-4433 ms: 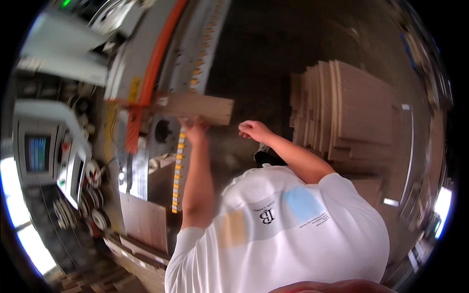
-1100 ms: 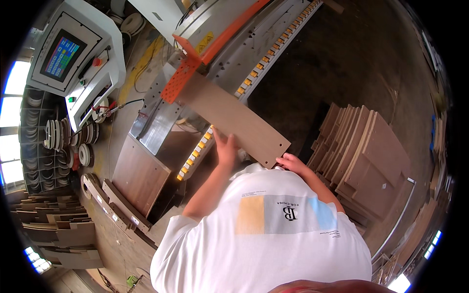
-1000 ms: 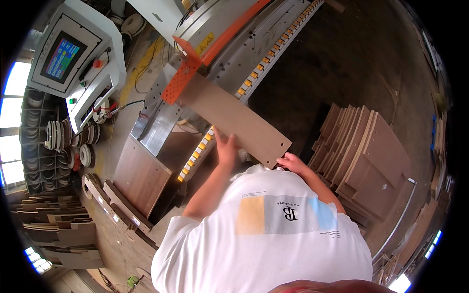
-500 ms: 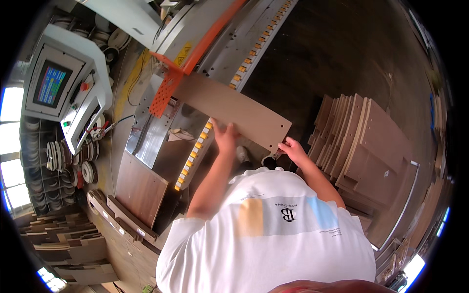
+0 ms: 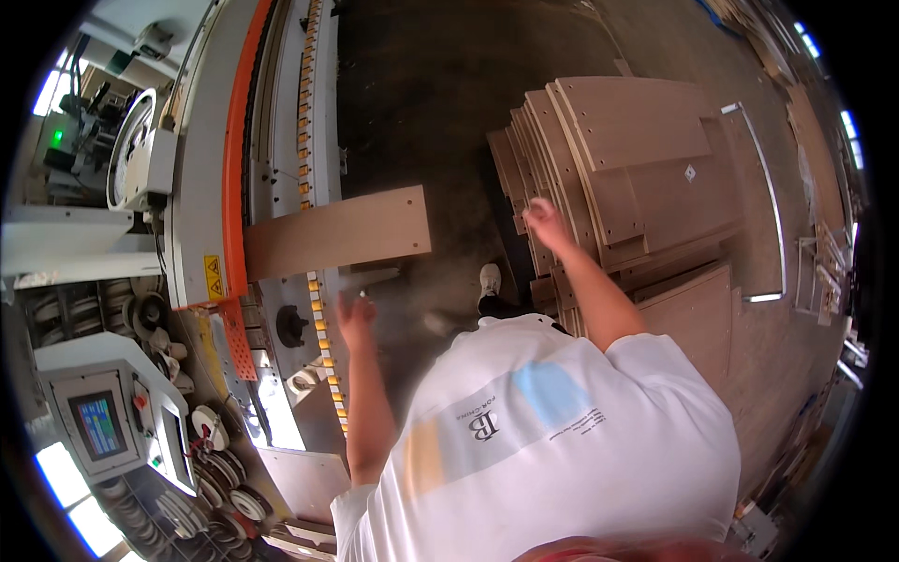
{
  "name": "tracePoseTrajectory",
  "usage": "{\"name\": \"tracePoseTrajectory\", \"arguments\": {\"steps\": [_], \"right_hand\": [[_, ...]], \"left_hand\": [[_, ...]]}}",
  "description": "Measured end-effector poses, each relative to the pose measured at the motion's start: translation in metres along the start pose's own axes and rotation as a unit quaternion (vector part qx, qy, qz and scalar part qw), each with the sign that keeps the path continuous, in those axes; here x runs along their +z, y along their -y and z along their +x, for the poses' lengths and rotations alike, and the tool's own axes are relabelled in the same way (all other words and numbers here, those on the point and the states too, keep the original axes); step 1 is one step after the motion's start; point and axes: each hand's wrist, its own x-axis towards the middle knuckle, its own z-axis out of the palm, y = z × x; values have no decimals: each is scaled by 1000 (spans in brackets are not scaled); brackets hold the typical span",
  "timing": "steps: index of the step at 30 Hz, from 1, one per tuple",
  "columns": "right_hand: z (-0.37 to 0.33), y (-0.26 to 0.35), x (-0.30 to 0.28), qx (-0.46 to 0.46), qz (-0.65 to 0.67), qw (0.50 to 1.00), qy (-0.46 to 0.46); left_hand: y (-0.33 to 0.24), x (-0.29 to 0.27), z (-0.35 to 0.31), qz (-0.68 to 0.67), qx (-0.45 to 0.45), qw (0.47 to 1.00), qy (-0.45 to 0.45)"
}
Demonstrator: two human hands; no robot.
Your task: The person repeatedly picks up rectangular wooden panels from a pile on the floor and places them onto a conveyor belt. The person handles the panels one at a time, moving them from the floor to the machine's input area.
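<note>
A brown flat board (image 5: 337, 229) with small holes near its outer end lies across the machine's roller edge, its inner end under the orange guard. My left hand (image 5: 356, 314) is just this side of the board, apart from it. Its fingers are somewhat blurred but look spread, with nothing seen in them. Over the left edge of the stacked boards (image 5: 646, 122) is my right hand (image 5: 546, 223), its fingers curled in and no held thing visible. Whether it touches the stack I cannot tell.
The machine's orange guard (image 5: 236, 150) and row of yellow rollers (image 5: 305, 122) run along the left. A control panel with a screen (image 5: 98, 421) stands at the lower left, near several edging rolls (image 5: 248, 504). My shoe (image 5: 490, 279) is on the floor between machine and stack.
Both hands have left the board, which now lies further along the machine. My right hand has moved to the stack. The view has turned to the right.
</note>
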Motion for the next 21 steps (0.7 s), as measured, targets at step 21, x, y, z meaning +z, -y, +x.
{"name": "tracePoseTrajectory", "arguments": {"steps": [21], "right_hand": [[62, 0, -139, 193, -249, 942, -113]], "left_hand": [[140, -119, -44, 476, 65, 857, 187]]}}
